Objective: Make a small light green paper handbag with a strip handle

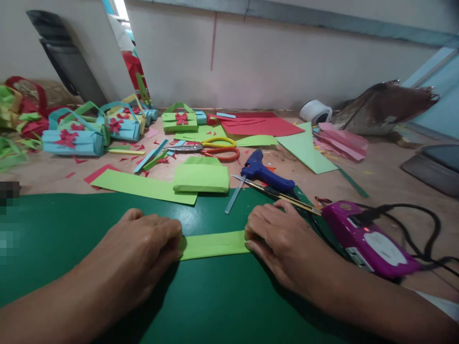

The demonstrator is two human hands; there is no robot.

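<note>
Green strip (215, 244): we find it low and central in the view, over the green mat (211, 306), between the two hands. Long axis runs left to right, across our line of sight; the right end sits slightly farther from us than the left. Both ends run into the fingers, so we cannot see the tips.

Left hand (148, 239): grip closed on the strip's left end, fingers curled, knuckles up. Right hand (278, 234): grip likewise closed, on the right end. We cannot tell how hard either presses.

Just beyond, we note a folded green piece (201, 177), its long side also left to right, overlapping the right end of a flat green length (139, 185). That length slants, right end nearer us.

Blue glue gun (267, 176) beyond the right hand, handle pointing right; its glue stick (235, 195) angles toward us and left. Scissors (204, 148) farther back, blades pointing left. Purple power box (366, 239) near the right forearm. Far left, we log blue paper bags (86, 143) with red bows.
</note>
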